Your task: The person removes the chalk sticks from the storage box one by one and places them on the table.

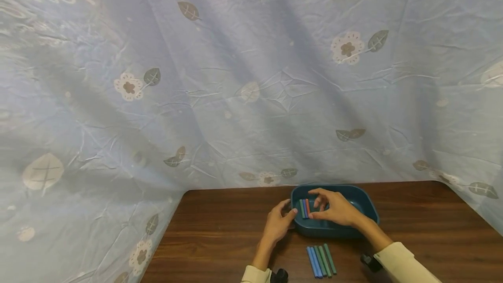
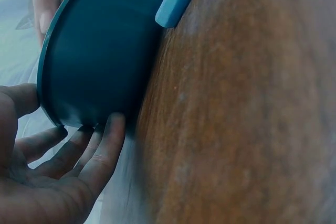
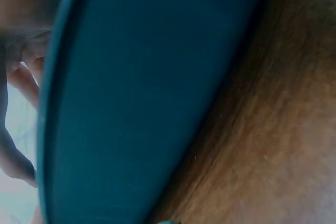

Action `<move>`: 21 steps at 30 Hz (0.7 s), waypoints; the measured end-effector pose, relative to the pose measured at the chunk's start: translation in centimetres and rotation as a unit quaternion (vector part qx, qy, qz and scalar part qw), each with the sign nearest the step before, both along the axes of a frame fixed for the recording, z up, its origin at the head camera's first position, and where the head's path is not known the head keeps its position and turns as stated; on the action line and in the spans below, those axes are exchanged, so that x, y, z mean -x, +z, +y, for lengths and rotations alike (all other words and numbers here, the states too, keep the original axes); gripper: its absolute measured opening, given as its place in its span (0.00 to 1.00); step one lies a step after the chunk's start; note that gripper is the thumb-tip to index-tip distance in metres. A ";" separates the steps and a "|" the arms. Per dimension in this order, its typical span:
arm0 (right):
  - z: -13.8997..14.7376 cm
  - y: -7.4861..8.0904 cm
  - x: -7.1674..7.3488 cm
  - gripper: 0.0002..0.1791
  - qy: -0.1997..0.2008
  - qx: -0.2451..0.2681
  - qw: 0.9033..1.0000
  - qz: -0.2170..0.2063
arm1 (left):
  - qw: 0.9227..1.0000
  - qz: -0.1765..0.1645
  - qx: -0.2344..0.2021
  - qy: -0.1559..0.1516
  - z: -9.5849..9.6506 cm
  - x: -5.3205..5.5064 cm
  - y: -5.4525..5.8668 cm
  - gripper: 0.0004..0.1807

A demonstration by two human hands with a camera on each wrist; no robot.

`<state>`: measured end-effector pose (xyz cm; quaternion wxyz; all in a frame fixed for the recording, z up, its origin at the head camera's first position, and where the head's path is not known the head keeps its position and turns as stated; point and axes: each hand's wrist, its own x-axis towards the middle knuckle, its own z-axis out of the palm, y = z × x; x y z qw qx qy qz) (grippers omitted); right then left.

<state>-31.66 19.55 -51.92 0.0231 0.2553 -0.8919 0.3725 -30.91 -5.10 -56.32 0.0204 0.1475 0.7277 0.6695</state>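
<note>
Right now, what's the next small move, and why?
I'd probably ease the right hand up and away from the bin: the red stick by its thumb already lies alongside the blue stick and green stick, and five more sticks lie on the table. Whether the fingers touch the red one isn't clear.

Smooth plastic tub [image 1: 329, 232], wood-grain table [image 1: 224, 226]

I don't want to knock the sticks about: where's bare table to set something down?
The wooden table is bare left of the left hand, towards the curtain, and right of the basin. The basin's left end is crowded with the right hand and small sticks; blue and green sticks lie in front of it.
</note>
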 end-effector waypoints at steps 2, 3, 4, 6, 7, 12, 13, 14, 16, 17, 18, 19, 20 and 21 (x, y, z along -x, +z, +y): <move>-0.1 -0.2 0.5 0.42 -0.009 -0.001 1.000 0.000 | 1.000 -0.002 0.003 0.000 0.0 0.0 0.0 0.27; -0.1 -0.3 0.7 0.42 -0.011 -0.001 1.000 0.003 | 1.000 -0.002 0.004 0.000 0.0 0.0 0.0 0.27; -0.1 -0.4 0.9 0.42 -0.012 0.000 1.000 0.005 | 1.000 -0.002 0.003 0.001 0.1 0.0 0.0 0.27; -0.1 -0.6 1.3 0.42 -0.018 0.000 1.000 0.008 | 1.000 -0.003 0.003 0.003 0.2 0.0 0.0 0.27; -0.1 -0.7 1.5 0.42 -0.019 -0.001 1.000 0.009 | 1.000 -0.003 0.003 0.002 0.2 0.1 0.0 0.27; -0.2 -1.0 2.2 0.42 -0.026 0.004 1.000 -0.002 | 1.000 -0.003 0.009 0.002 0.2 0.1 -0.1 0.28; -0.2 -1.1 2.3 0.43 -0.027 0.006 1.000 -0.007 | 1.000 -0.002 0.011 0.002 0.2 0.1 -0.1 0.28; -0.2 -1.2 2.5 0.43 -0.028 0.008 1.000 -0.011 | 1.000 -0.002 0.012 0.002 0.2 0.1 -0.2 0.28; -0.1 -1.5 2.7 0.43 -0.031 0.013 0.999 -0.019 | 1.000 -0.001 0.011 0.001 0.2 0.1 -0.1 0.28; -0.1 -1.6 2.9 0.43 -0.032 0.015 0.999 -0.022 | 1.000 -0.001 0.011 0.000 0.2 0.1 -0.2 0.29; -0.1 -1.8 3.0 0.44 -0.033 0.017 0.999 -0.024 | 1.000 0.000 0.010 0.000 0.1 0.1 -0.1 0.29; -0.1 -2.0 3.1 0.44 -0.034 0.017 0.999 -0.027 | 1.000 0.000 0.008 0.000 0.1 0.1 -0.1 0.29; -0.1 -2.2 3.3 0.44 -0.034 0.016 0.999 -0.030 | 1.000 0.000 0.006 -0.001 0.1 0.1 -0.1 0.29; -0.1 -2.4 3.4 0.44 -0.036 0.014 0.999 -0.034 | 1.000 0.000 0.006 -0.001 0.1 0.1 -0.1 0.29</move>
